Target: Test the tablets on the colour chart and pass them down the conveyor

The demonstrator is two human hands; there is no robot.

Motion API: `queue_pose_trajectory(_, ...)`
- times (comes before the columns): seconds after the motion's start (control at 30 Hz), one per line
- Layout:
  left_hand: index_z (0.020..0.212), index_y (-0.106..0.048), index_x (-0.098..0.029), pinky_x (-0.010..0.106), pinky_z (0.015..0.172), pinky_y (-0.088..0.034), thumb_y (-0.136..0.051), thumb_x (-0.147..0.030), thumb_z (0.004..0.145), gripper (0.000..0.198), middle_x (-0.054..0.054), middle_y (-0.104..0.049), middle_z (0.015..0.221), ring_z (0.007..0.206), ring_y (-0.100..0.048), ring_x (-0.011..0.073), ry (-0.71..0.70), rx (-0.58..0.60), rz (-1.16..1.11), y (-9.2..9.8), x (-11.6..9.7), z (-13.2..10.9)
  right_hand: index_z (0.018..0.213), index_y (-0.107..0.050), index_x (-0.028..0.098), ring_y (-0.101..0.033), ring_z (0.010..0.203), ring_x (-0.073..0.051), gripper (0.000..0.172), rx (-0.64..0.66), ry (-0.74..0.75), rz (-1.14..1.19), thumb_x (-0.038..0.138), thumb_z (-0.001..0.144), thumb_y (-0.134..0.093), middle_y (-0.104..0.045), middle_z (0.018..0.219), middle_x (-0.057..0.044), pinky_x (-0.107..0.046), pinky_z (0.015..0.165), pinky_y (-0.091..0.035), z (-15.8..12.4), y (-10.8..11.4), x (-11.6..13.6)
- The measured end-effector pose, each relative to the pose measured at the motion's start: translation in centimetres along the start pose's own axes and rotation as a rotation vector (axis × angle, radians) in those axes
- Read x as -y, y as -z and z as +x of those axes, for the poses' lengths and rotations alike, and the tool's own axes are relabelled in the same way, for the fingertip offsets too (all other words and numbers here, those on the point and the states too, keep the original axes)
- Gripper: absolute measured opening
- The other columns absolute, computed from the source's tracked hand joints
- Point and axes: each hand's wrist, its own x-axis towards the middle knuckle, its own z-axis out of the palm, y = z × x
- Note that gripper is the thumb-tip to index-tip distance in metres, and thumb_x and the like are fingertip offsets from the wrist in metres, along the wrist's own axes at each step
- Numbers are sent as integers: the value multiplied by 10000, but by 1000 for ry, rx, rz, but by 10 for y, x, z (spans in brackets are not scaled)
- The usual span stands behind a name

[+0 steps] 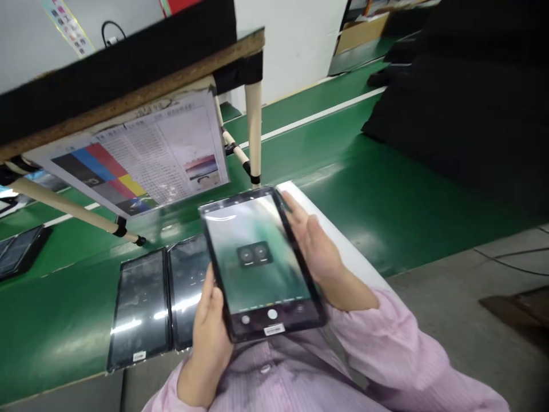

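A black-framed tablet (pixel 274 269) is held up in front of my body, its lit screen facing me. The display shows a blurred green and white camera picture, a dark pop-up box in the middle and round buttons along the bottom. A small white label sits on its lower edge. My left hand (pixel 211 326) grips the left edge, thumb along the side. On the opposite edge is my right hand (pixel 315 246), its thumb by the frame and its fingers partly hidden behind. Just left of my left hand, two dark tablets (pixel 139 309) lie side by side, screens dark.
A workbench (pixel 128 91) with a black edge stands at upper left, a printed colour sheet (pixel 150 154) hanging from it. More dark panels (pixel 21 249) lie at far left. A large black form (pixel 472 114) fills the upper right. Cables (pixel 514 257) cross the grey floor.
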Motion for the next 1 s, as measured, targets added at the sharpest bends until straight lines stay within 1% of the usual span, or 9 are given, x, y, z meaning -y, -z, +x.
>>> queue_pose_trajectory(0.1,1491,-473,-267,432,1197,-334,-527,-543,961,600,109,-404,1590,1468,-368,260,18,133,224,-16,10,3,1550,-315,297,-473,1397,-244,788,-35,-174,122,774,923,-286,-493,1517,-43,-482,1186,-367,10,32,-40)
queue_pose_trajectory(0.2,1563,-332,-247,466,1189,-340,-530,-531,962,693,138,-342,1615,1487,-325,277,37,226,358,-22,11,5,1528,-358,306,-488,1385,-242,750,-66,-242,94,753,927,-314,-515,1498,-50,-488,1210,-320,19,49,-71)
queue_pose_trajectory(0.33,1603,-173,-262,494,1214,-278,-501,-478,986,731,119,-173,1672,1528,-191,271,-9,305,437,-18,0,-1,1574,-261,319,-512,1364,-237,757,-3,-227,95,737,944,-292,-489,1519,-62,-492,1166,-390,25,37,-89)
queue_pose_trajectory(0.43,1609,-73,-325,509,1233,-227,-433,-418,1020,696,89,-144,1688,1539,-174,253,-149,372,402,-5,-12,-13,1584,-250,309,-460,1406,-237,779,-23,-163,5,741,939,-327,-461,1540,-76,-490,1176,-365,23,24,-94)
queue_pose_trajectory(0.5,1603,-113,-363,517,1219,-274,-421,-365,1027,653,89,-307,1646,1507,-302,251,-237,323,427,12,-18,-19,1581,-287,297,-371,1463,-251,781,-26,-76,-222,739,940,-343,-404,1577,-90,-506,1212,-281,17,22,-92)
queue_pose_trajectory(0.63,1413,-542,-374,487,1066,-461,-507,-293,987,435,79,-619,1310,1232,-575,262,-305,123,840,53,-24,-20,1424,-552,377,-157,1533,-330,535,183,227,-828,625,996,-351,-278,1643,-33,-632,1198,-132,-8,24,-71)
queue_pose_trajectory(0.73,1257,-682,-332,515,1002,-467,-530,-259,959,343,97,-598,1162,1141,-543,281,-430,57,1199,73,-26,-8,1255,-686,414,-137,1530,-354,404,360,385,-1116,502,1031,-361,-300,1634,21,-658,1174,-89,-23,17,-54)
queue_pose_trajectory(0.8,1262,-690,-284,552,992,-448,-506,-234,957,360,129,-554,1150,1137,-501,304,-487,27,1384,78,-28,1,1249,-693,400,-193,1512,-360,400,392,421,-1201,465,1036,-361,-342,1615,19,-656,1168,-104,-26,11,-50)
queue_pose_trajectory(1.0,1298,-675,-232,580,936,-435,-486,-220,950,397,161,-487,1123,1080,-451,327,-437,-125,1691,67,-31,19,1354,-623,377,-253,1485,-391,454,242,454,-1123,434,1037,-302,-327,1616,-38,-672,1132,-215,-23,6,-50)
